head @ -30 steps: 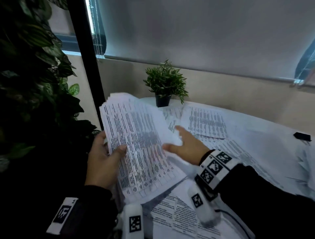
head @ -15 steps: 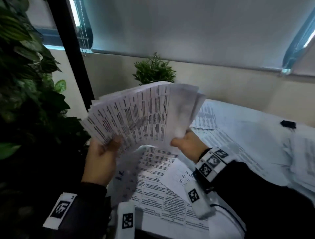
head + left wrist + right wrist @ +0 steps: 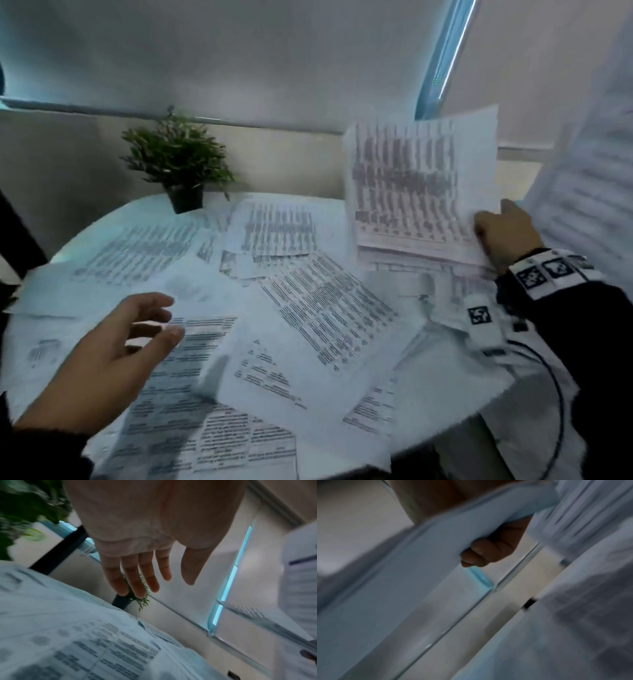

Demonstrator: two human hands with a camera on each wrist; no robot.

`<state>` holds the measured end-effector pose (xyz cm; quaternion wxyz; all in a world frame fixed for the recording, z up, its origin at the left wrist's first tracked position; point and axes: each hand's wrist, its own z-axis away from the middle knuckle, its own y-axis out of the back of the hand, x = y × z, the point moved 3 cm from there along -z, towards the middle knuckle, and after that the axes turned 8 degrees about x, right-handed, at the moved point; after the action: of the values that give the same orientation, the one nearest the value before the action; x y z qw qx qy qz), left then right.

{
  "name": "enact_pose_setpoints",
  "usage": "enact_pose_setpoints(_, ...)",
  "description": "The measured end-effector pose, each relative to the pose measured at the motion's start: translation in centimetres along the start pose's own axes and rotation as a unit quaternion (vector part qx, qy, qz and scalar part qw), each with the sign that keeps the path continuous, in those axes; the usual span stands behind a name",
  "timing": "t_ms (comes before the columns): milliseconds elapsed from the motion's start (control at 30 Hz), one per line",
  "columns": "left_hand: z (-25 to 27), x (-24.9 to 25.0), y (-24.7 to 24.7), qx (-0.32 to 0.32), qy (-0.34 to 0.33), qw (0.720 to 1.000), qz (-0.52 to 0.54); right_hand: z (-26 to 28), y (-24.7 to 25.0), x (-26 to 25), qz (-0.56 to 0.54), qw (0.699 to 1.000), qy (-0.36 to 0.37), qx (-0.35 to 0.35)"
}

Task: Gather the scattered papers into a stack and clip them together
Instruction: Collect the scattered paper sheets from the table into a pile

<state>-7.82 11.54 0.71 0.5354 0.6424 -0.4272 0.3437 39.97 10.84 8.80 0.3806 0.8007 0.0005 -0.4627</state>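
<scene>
Table [image 3: 102,233] – many loose papers [image 3: 329,315], one held stack [image 3: 418,192], two hands.

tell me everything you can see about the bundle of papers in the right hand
The bundle of papers is a sheaf of white sheets printed with dense dark rows of text, too blurred to read. It is held up off the table, standing roughly upright and tilted slightly, printed face toward the head camera. Its lower edges are uneven, with several sheets fanned out of line. The right hand grips it at the lower right corner, thumb on the front. The right wrist view shows fingers curled behind it. No clip shows on it.
</scene>
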Motion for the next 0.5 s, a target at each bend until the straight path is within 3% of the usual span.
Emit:
enact_pose_setpoints(133,-1.5,2.0,-4.2,-0.075,-0.029,0.988,-0.134,-3.2,4.7,8.5,0.113,0.988,-0.073,0.069)
enact_pose_setpoints(233,-2.8,2.2,-7.1,-0.143,0.002,0.962,-0.234,-3.1,6.4,13.9,0.142,0.976,-0.160,0.048)
enact_pose_setpoints(400,-3.0,1.9,-9.7,-0.247,0.059,0.846,-0.469,-2.4,4.9,18.8,0.168,0.969,-0.183,0.005)
enact_pose_setpoints(500,-2.1,2.8,-10.6,-0.255,0.080,0.809,-0.524,-2.2,4.0,19.8,0.199,0.962,-0.187,-0.015)
